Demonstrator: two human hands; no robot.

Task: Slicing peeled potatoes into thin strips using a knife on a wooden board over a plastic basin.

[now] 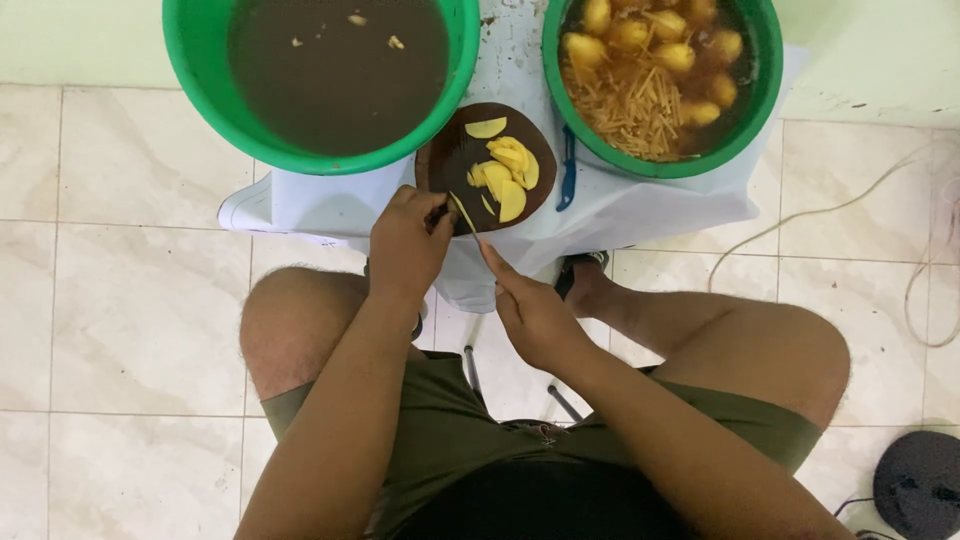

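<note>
Two hands, left hand (408, 245) fingers pinning potato slice (462, 211), right hand (532, 315) gripping knife (470, 228)

Two green basins (200, 70) flank board (440, 165), knees below, open tiles (120, 300) left

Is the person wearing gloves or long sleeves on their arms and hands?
No. The left hand and right hand are bare, with no gloves, rings or watch in view. Both forearms are uncovered, with no sleeves showing. Olive-green shorts are worn.
</note>
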